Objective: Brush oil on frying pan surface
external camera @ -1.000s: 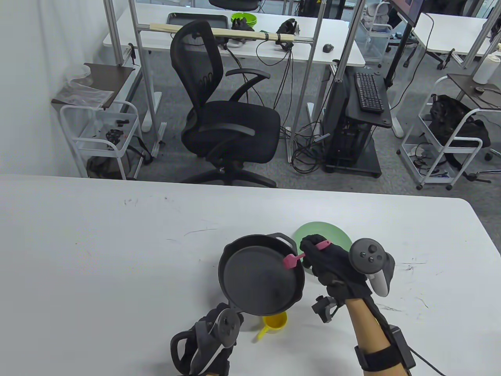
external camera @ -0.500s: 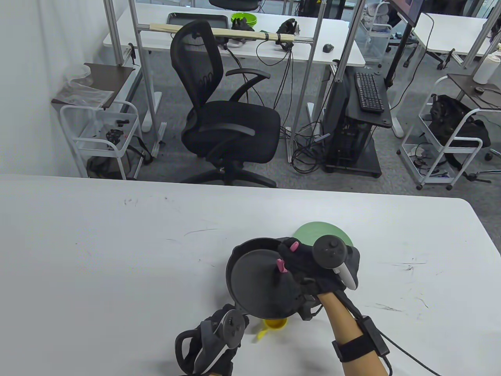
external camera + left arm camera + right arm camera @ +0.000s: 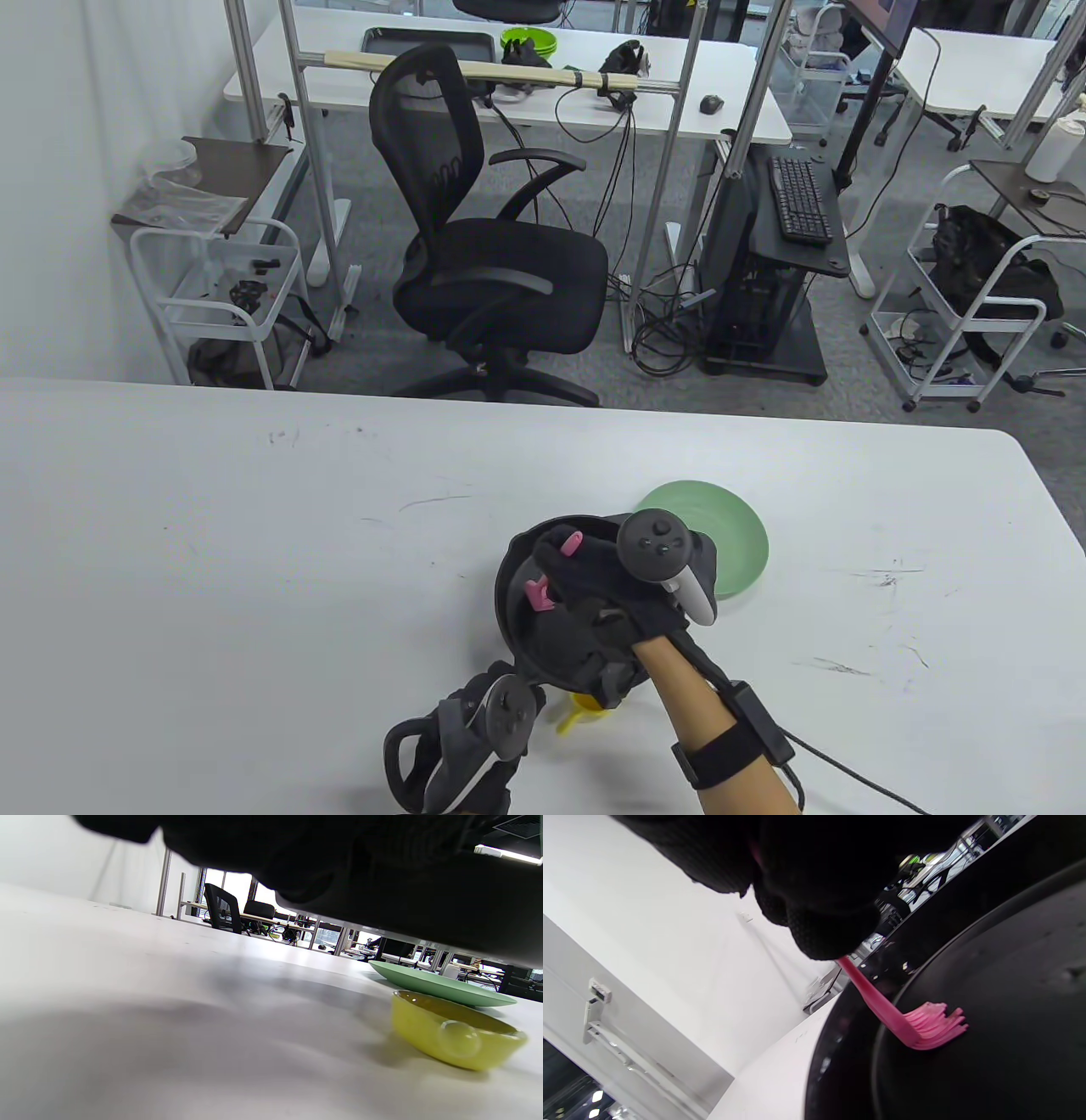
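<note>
A black frying pan [image 3: 514, 586] is held just above the white table, and my left hand [image 3: 465, 737] grips its handle at the near edge. My right hand [image 3: 594, 586] hovers over the pan and pinches a pink silicone brush [image 3: 538, 593]. The brush's bristles [image 3: 927, 1027] lie flat on the pan's inner surface [image 3: 1009, 1035] near its left side. In the left wrist view the pan's dark underside [image 3: 382, 887] fills the top of the frame.
A small yellow cup [image 3: 579, 711] stands on the table under the pan's near edge, also the yellow cup [image 3: 456, 1035]. A green plate [image 3: 736, 543] lies right of the pan. An office chair [image 3: 484, 238] stands beyond the table's far edge.
My right hand has swept the brush leftward across the pan, from its right rim to its left part. The left hand keeps its hold on the handle and has edged slightly right.
</note>
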`<state>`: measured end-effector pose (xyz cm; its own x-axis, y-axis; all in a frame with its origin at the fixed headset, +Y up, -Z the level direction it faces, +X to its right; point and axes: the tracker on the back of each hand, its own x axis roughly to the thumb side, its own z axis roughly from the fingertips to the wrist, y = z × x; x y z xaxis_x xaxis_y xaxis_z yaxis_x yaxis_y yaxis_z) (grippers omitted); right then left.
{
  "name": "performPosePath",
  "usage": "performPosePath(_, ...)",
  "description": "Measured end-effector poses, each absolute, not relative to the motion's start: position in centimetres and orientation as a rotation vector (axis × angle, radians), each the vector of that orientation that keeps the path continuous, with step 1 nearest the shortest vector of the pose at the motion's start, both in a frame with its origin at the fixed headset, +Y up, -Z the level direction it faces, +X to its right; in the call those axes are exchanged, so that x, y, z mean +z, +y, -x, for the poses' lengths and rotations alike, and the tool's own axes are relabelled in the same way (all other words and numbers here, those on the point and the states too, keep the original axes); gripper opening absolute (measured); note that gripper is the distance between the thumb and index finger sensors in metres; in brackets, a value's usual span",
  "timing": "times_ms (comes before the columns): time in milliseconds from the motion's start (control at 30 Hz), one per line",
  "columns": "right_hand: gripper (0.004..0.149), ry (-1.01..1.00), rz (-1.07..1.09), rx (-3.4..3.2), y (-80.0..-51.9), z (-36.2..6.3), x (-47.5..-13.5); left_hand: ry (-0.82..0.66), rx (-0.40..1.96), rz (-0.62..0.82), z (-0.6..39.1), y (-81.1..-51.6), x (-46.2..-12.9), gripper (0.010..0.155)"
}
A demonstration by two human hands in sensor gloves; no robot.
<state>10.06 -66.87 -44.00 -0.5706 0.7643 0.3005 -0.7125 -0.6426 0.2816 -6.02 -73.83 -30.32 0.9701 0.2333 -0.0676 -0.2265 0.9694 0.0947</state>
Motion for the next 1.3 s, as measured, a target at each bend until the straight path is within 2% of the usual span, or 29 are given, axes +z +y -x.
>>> performPosePath(167, 0.042, 0.179, -0.5, 2.115, -66.6, -10.9, -43.9, 0.079, 0.234, -0.086, 6.0, -73.8, -30.3, 0.061)
performPosePath(333, 0.043, 0.259, -0.434, 2.033, -67.6, -11.6, -43.9, 0.079, 0.234, -0.088, 6.0, -73.8, -30.4, 0.061)
performPosePath(567, 0.042, 0.202, -0.317, 2.199, -67.7, -14.3, -43.6, 0.074, 0.251, -0.082, 6.1, -73.7, -30.3, 0.061)
performPosePath(867, 0.042, 0.122, -0.171, 2.458, -66.4, -19.3, -43.8, 0.087, 0.235, -0.074, 6.3, -74.1, -30.3, 0.061)
performPosePath(1100, 0.042, -0.078, -0.22, 2.501, -63.9, -20.7, -42.5, 0.094, 0.231, -0.08, 6.3, -74.0, -30.3, 0.06)
performPosePath(1300, 0.042, -0.07, -0.292, 2.64, -64.7, -19.3, -42.2, 0.083, 0.229, -0.085, 6.2, -73.9, -30.1, 0.06)
